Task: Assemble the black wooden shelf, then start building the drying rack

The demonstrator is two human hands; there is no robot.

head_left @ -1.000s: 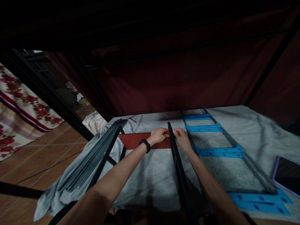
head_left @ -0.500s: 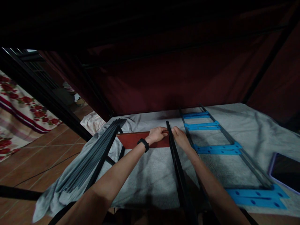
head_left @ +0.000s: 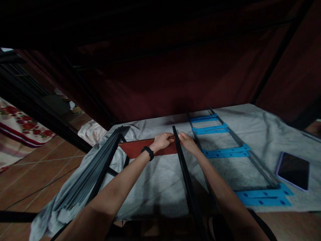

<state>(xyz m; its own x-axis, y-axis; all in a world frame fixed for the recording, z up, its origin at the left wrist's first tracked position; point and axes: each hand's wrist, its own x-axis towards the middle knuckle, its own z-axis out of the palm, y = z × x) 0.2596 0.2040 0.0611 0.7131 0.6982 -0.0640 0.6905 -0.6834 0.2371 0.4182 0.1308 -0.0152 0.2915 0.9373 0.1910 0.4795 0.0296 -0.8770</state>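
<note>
A flat reddish-brown board (head_left: 135, 148) spans between two black metal bars. My left hand (head_left: 163, 140), with a black band on its wrist, is closed over the board's top edge at its right end. That end meets the right-hand black bar (head_left: 184, 167). On the other side of this bar, my right hand (head_left: 187, 142) has its fingers pinched together against the bar, level with the board. Whatever those fingers hold is too small or hidden to make out. The left black bar (head_left: 106, 167) supports the board's far end.
A bundle of thin grey rods (head_left: 92, 167) lies at the left on a grey blanket (head_left: 155, 187). To the right are dark rods joined by blue slotted pieces (head_left: 225, 153). A phone (head_left: 293, 170) rests at the far right. Dark red cloth (head_left: 175, 77) hangs behind.
The view has turned slightly to the right, so things appear shifted left and the whole phone shows. Both hands stay at the same joint of board and bar.
</note>
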